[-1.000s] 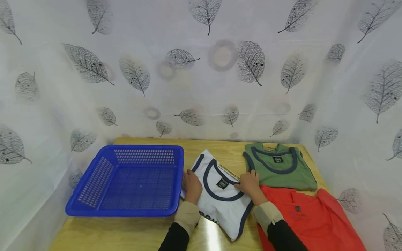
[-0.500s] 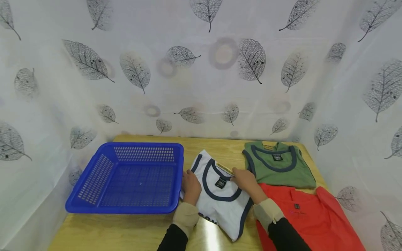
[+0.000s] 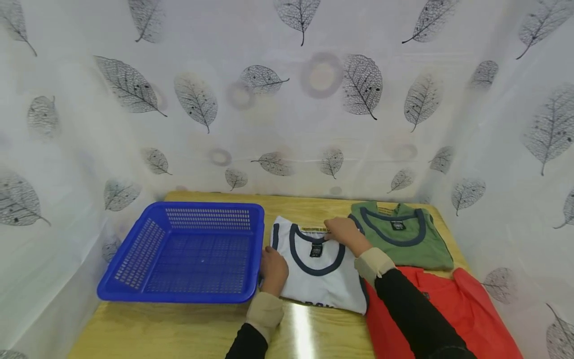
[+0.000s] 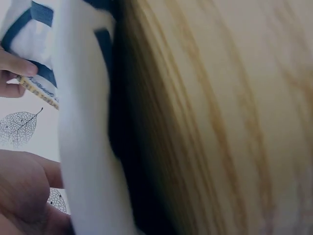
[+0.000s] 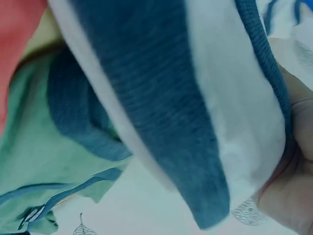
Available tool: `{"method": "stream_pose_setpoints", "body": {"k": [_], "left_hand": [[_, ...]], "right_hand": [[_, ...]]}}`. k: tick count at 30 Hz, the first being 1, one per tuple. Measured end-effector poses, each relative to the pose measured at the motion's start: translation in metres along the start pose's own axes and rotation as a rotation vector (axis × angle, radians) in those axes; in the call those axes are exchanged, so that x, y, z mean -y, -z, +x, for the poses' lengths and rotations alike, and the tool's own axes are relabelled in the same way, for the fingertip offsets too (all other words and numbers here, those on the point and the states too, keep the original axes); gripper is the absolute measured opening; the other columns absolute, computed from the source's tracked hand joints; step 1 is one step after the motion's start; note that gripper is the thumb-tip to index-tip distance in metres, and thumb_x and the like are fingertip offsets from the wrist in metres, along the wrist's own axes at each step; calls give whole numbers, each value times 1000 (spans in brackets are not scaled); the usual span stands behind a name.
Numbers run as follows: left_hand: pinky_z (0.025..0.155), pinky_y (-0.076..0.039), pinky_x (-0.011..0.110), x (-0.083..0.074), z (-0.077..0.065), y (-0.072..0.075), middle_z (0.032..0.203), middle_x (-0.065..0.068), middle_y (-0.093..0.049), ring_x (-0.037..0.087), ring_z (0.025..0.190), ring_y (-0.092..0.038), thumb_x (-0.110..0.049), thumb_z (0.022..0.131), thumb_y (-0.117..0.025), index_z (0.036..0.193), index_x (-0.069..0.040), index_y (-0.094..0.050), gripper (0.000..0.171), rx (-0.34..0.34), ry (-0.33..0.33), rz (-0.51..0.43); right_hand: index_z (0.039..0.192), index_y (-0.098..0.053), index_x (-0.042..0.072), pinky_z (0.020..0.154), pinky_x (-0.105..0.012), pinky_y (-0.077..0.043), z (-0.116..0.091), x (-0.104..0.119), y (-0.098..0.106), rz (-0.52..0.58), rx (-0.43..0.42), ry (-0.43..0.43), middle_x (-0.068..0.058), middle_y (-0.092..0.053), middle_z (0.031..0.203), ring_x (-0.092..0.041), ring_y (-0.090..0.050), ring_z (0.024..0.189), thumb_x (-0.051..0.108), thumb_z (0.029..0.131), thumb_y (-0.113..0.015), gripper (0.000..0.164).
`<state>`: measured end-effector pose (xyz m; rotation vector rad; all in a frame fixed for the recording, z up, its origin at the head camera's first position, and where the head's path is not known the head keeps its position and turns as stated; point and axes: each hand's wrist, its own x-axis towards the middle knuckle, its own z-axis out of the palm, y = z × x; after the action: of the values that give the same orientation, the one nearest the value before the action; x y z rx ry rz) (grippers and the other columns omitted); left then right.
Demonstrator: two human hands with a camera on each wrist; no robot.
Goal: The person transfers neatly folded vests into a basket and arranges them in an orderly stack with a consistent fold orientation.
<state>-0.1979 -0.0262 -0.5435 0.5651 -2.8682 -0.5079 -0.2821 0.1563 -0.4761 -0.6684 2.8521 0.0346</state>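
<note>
A folded white T-shirt [image 3: 314, 284] with dark blue trim and a dark neck label lies in the middle of the table, neckline facing away. My left hand [image 3: 274, 269] grips its left side, close beside the blue basket; in the left wrist view this hand [image 4: 24, 191] has its fingers partly hidden behind the white cloth. My right hand [image 3: 344, 234] pinches the shirt at the right shoulder, by the neck opening. Seen from the right wrist, the hand [image 5: 293, 161] holds a raised fold of the white cloth with its blue band.
An unfilled blue plastic basket [image 3: 179, 295] stands at the left. A folded green T-shirt [image 3: 410, 254] lies at the back right, and a red garment [image 3: 466, 314] in front of it, partly under my right sleeve. A leaf-patterned white curtain [image 3: 278, 119] surrounds the wooden table [image 3: 179, 329].
My right hand has moved from the neckline's right side to the far shoulder, away from me. The white T-shirt has turned from slanted to nearly straight. My left hand has stayed about in place.
</note>
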Motion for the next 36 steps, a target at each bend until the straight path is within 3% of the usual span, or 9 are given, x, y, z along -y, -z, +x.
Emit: {"method": "stream_pose_setpoints", "body": {"k": [3, 6, 9, 12, 16, 19, 26, 31, 36], "left_hand": [[73, -47, 41, 0, -3, -2, 90, 26, -59, 35, 81, -60, -16, 82, -65, 101, 13, -53, 37, 16, -6, -11], [75, -46, 40, 1, -5, -6, 90, 27, -60, 36, 82, -60, -17, 82, -66, 103, 13, -53, 39, 16, -14, -26], [86, -45, 42, 3, -6, -10, 102, 31, -59, 39, 96, -59, -17, 82, -66, 114, 16, -49, 49, 6, -9, -90], [96, -42, 45, 5, -6, -13, 116, 34, -54, 42, 110, -55, -15, 81, -68, 126, 17, -42, 61, -17, -1, -189], [91, -44, 47, 8, -6, -13, 114, 33, -56, 43, 105, -57, -11, 80, -68, 127, 15, -40, 61, -16, 2, -255], [82, -47, 47, 10, -6, -11, 101, 32, -61, 43, 94, -60, -10, 82, -66, 122, 15, -42, 54, 9, 2, -261], [70, -48, 48, 17, -9, -3, 80, 31, -63, 43, 77, -63, -13, 85, -63, 107, 17, -48, 40, 42, -20, -298], [76, -48, 48, 19, -9, -3, 86, 32, -62, 44, 84, -62, -17, 86, -64, 99, 14, -52, 35, 52, 9, -306], [86, -44, 50, 19, -8, -2, 99, 36, -56, 46, 97, -57, -18, 82, -68, 108, 15, -49, 46, 48, 3, -325]], "right_hand": [[78, -56, 10, 53, -28, -34, 5, -9, -5, -17, -13, 22, -2, -55, 67, -14, -44, 57, 25, 82, -71, 22], [81, -56, 10, 57, -32, -39, 2, -17, -13, 0, -51, -14, -3, -58, 71, -16, -50, 60, 27, 83, -70, 22], [96, -58, 7, 68, -44, -46, -9, -22, -22, 79, -120, -127, -12, -60, 88, -27, -57, 78, 27, 87, -66, 25], [116, -52, 0, 80, -54, -45, -24, -24, -29, 201, -236, -273, -25, -55, 107, -41, -54, 97, 25, 88, -65, 40], [127, -39, -10, 89, -57, -41, -46, -23, -38, 378, -343, -458, -37, -45, 118, -51, -46, 109, 21, 88, -62, 55], [130, -32, -15, 93, -56, -41, -58, -25, -43, 470, -300, -540, -42, -43, 122, -54, -45, 112, 21, 90, -58, 60], [134, -29, -17, 99, -55, -39, -58, -41, -55, 693, -176, -535, -40, -40, 133, -51, -44, 120, 24, 93, -52, 62], [128, -38, -20, 95, -53, -44, -56, -49, -60, 804, -145, -533, -40, -45, 127, -50, -48, 115, 26, 91, -56, 62], [133, -33, -19, 100, -53, -40, -59, -42, -55, 809, -58, -520, -39, -39, 135, -49, -43, 122, 29, 89, -60, 71]]}}
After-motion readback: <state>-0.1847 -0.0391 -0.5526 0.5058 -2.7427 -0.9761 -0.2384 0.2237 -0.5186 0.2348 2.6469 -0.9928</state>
